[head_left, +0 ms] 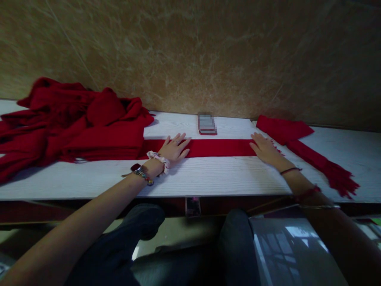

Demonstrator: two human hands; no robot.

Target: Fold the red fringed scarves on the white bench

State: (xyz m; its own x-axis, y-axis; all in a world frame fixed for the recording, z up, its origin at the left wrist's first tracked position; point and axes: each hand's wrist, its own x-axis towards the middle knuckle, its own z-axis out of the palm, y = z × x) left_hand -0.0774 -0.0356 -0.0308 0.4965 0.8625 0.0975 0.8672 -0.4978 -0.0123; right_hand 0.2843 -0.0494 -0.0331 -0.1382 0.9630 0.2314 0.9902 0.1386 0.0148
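Observation:
A red scarf (218,148) lies stretched out in a long flat strip on the white table. Resting on its left part, my left hand (175,149) has its fingers spread. At the strip's right end my right hand (264,149) lies flat, fingers stretched out, near the short fringe. A big heap of red scarves (98,119) sits on the left, and the strip's left end meets the folded stack at its front. Just right of my right hand, another red scarf (300,141) lies bent, its fringe towards the front right.
A small blurred-out stack (206,124) stands behind the strip, near the brown marbled wall (190,55). The white table (208,178) is narrow, with its front edge close to my knees. Below at the right is a shiny grey surface (294,250).

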